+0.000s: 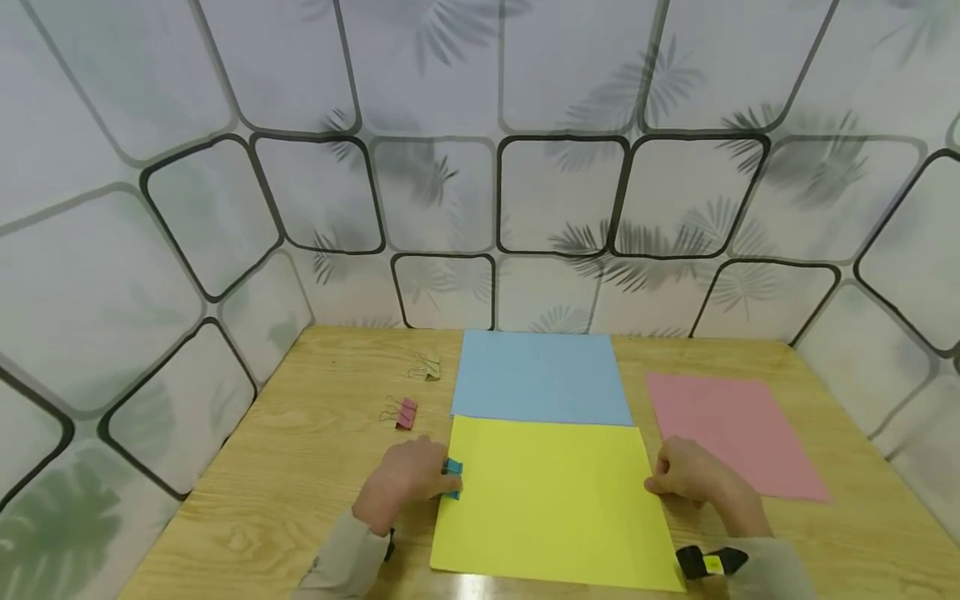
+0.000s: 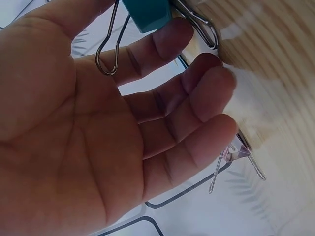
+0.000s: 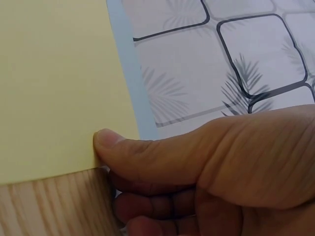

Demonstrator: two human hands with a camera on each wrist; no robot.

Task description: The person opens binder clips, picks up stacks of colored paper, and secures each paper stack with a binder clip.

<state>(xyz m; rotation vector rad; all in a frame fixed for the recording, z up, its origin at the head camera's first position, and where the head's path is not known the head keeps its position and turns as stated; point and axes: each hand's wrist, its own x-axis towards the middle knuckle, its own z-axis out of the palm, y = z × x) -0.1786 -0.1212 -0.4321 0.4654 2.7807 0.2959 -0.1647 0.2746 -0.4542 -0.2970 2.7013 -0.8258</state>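
A sheet of yellow paper [image 1: 555,500] lies in front of the person, overlapping the near edge of a blue sheet [image 1: 540,375]. At its left edge my left hand [image 1: 411,471] pinches a teal binder clip [image 1: 453,477] with thumb and index finger. In the left wrist view the clip's wire handles stick out on both sides, and the other fingers are loosely bent. My right hand [image 1: 690,471] pinches the yellow paper's right edge, thumb [image 3: 110,142] on top and the other fingers curled below.
To the left on the wooden table [image 1: 300,467] lie a pink binder clip [image 1: 405,413] and a yellow-green binder clip [image 1: 429,368]. A pink sheet [image 1: 738,433] lies at the right, beyond the right hand. Patterned wall covering [image 1: 442,200] borders the table's back and sides.
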